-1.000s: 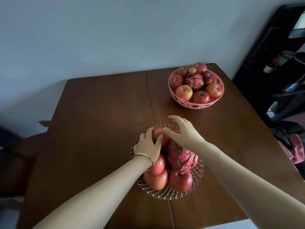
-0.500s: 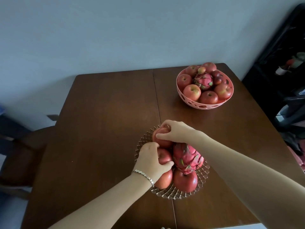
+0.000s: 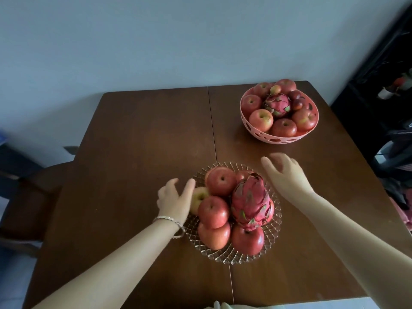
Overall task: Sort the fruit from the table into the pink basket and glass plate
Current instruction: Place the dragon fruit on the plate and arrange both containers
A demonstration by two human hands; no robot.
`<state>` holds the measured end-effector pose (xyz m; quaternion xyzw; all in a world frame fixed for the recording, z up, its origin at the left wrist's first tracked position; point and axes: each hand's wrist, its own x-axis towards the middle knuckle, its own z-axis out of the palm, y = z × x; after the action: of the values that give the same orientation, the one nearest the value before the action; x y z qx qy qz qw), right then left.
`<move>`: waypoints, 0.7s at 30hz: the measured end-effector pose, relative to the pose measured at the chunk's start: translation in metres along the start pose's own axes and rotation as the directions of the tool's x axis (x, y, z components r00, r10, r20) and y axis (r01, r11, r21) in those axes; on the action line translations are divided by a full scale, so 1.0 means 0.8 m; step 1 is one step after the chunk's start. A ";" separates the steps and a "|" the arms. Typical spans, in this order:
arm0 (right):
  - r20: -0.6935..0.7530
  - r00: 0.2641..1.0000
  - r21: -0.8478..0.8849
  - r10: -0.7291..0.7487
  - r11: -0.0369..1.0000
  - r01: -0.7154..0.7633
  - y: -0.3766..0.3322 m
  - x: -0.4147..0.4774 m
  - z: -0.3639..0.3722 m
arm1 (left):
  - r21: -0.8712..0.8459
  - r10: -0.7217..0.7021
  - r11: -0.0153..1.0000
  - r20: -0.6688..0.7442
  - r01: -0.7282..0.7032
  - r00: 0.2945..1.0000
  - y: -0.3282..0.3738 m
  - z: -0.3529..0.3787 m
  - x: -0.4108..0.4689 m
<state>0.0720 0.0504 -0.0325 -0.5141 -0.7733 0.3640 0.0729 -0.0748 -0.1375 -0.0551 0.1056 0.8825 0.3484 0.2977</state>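
Observation:
A cut-glass plate [image 3: 273,239] near the table's front holds several red apples and a dragon fruit [image 3: 250,201] lying on top. The far apple [image 3: 221,181] sits free on the pile. My left hand [image 3: 175,200], bracelet on the wrist, is open at the plate's left rim, its fingers beside a paler apple [image 3: 199,198]. My right hand [image 3: 286,173] hovers open just off the plate's far right rim, holding nothing. The pink basket [image 3: 279,139] at the far right is filled with apples, small plums and a second dragon fruit [image 3: 277,104].
The brown wooden table [image 3: 145,141] has a seam down its middle. A chair [image 3: 29,197] stands at the left side. Dark shelving and clutter [image 3: 388,97] stand off the right edge. A grey wall lies behind.
Both hands have let go of the far apple and drawn apart: the left moved to the plate's left rim, the right swung out past the far right rim. The view shifted a little.

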 end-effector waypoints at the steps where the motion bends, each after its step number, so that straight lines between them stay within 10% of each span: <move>1: 0.051 0.982 0.018 0.183 0.983 -0.184 0.013 -0.002 -0.003 | -0.073 -0.150 0.986 0.033 0.152 0.988 0.000 -0.003 0.006; 5: 0.505 0.720 0.235 0.476 0.727 -0.646 0.049 -0.024 0.023 | -0.323 -0.448 0.766 0.352 0.556 0.822 0.001 0.004 0.006; 13: 0.468 0.757 0.457 0.456 0.609 -0.649 0.070 -0.015 0.049 | -0.494 -0.488 0.614 0.376 0.616 0.788 0.014 0.008 0.008; 21: 0.416 0.819 0.398 0.395 0.731 -0.555 0.020 0.045 0.065 | -0.576 -0.433 0.615 0.324 0.538 0.841 0.053 -0.018 0.064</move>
<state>0.0423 0.0588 -0.0895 -0.5970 -0.4928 0.6329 -0.0123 -0.1252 -0.0943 -0.0410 -0.2206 0.6760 0.5273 0.4650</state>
